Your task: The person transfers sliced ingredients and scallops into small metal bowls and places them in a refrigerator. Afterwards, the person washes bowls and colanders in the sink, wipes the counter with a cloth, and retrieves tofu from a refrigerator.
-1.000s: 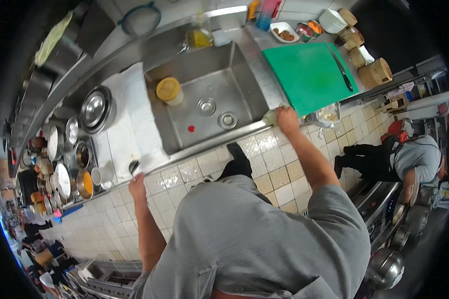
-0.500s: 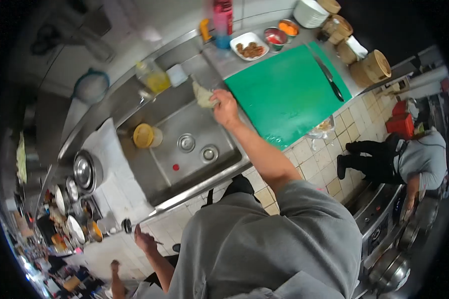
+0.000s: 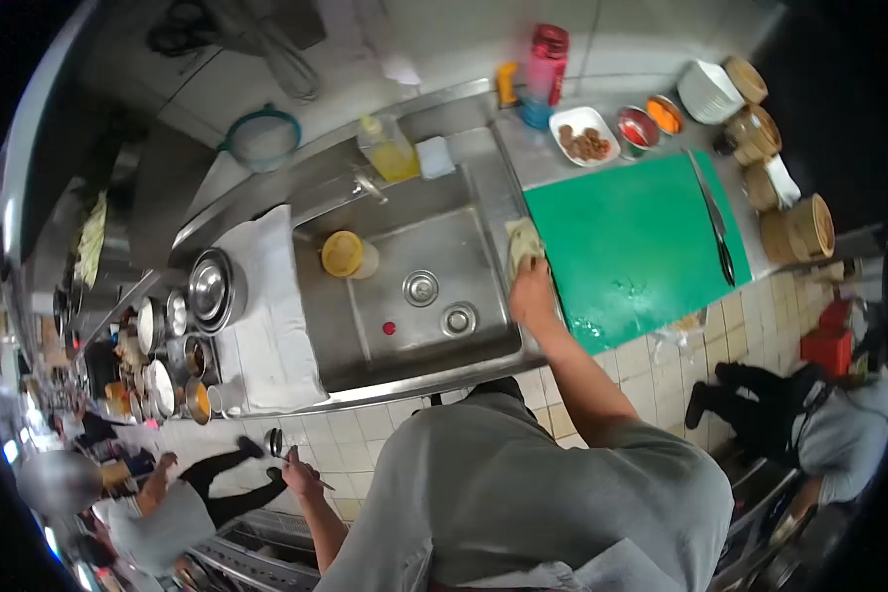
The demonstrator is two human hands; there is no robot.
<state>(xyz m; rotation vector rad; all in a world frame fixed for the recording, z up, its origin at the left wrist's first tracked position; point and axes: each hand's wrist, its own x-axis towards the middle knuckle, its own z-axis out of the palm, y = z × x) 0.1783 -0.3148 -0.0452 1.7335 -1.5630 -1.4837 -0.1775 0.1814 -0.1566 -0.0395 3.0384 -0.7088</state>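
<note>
My right hand [image 3: 533, 296] is closed on a pale cloth [image 3: 524, 243], pressed on the steel strip between the sink [image 3: 434, 232] and the green cutting board [image 3: 631, 237]. Over the floor at lower left, my left hand [image 3: 304, 478] grips a small dark ladle [image 3: 275, 443], its thin handle poking out past the fingers. A knife [image 3: 712, 219] with a black handle lies on the board's right side. In the sink are a yellow-lidded container [image 3: 343, 255] and a small red piece [image 3: 389, 329].
White cloth [image 3: 264, 316] and metal bowls [image 3: 210, 289] lie left of the sink. Behind the board are a plate of brown food [image 3: 584, 136], small bowls and bamboo steamers [image 3: 799, 231]. One person [image 3: 158, 523] is at lower left, another [image 3: 844, 434] at right.
The cloth in my right hand has moved from above the sink down to the strip beside the board. My left hand still holds the ladle. A person at lower left has come further into view.
</note>
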